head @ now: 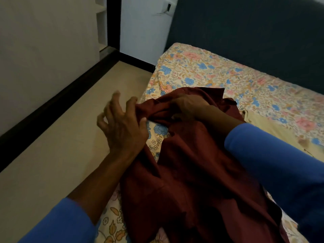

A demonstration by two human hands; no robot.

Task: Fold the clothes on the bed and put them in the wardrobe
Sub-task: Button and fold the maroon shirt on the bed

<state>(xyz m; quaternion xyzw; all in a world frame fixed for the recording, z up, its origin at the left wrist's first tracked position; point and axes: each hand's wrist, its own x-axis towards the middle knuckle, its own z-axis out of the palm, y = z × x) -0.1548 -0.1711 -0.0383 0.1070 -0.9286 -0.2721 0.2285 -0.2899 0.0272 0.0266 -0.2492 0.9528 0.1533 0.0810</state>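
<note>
A maroon shirt point(198, 172) lies spread along the bed's left side on a floral sheet point(201, 69), its collar toward the headboard. My left hand point(122, 123) pinches the shirt's shoulder edge between thumb and forefinger, the other fingers spread out over the bed's edge. My right hand point(189, 107) is closed on bunched fabric near the collar. Both arms wear blue sleeves. A beige garment point(273, 130) lies flat to the right of the shirt, partly hidden by my right arm.
The dark blue headboard point(254, 37) runs along the bed's far side. Left of the bed is beige tiled floor point(61, 146), bordered by a dark skirting and a white wall. A dark door frame point(114, 21) stands at the far corner.
</note>
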